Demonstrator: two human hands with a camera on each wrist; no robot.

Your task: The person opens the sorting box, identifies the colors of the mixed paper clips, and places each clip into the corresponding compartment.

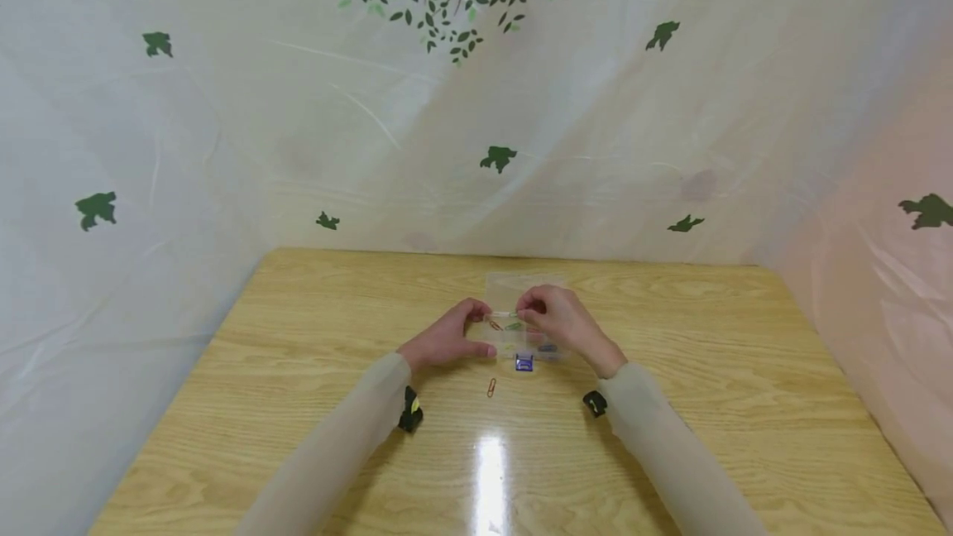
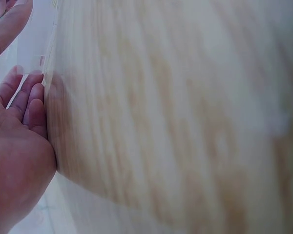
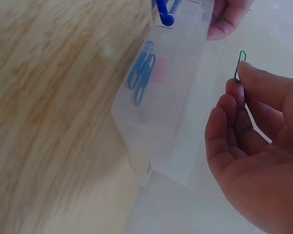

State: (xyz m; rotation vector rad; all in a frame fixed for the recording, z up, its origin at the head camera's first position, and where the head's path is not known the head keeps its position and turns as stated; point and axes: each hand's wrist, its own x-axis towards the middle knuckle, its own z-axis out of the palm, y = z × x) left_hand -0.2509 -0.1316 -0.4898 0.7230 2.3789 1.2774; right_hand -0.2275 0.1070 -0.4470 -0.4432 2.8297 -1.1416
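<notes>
A clear plastic compartment box [image 3: 158, 117] sits on the table, its transparent lid [image 1: 506, 292] raised at the back. My left hand [image 1: 452, 339] grips the box's left side, fingers at the back and thumb at the front corner. Above the box, my right hand [image 1: 558, 319] pinches a green paper clip [image 3: 236, 73] between thumb and fingertip. Inside lie an orange paper clip [image 1: 495, 325], a green one [image 1: 514, 327] and several blue ones [image 3: 142, 73] in separate compartments. A blue latch [image 1: 524, 363] hangs at the front. The left wrist view barely shows the box.
One red paper clip [image 1: 491, 388] lies on the wooden table [image 1: 335, 304] in front of the box, near the left thumb. A pale curtain [image 1: 357, 122] with leaf and bird prints stands behind the table and along both sides.
</notes>
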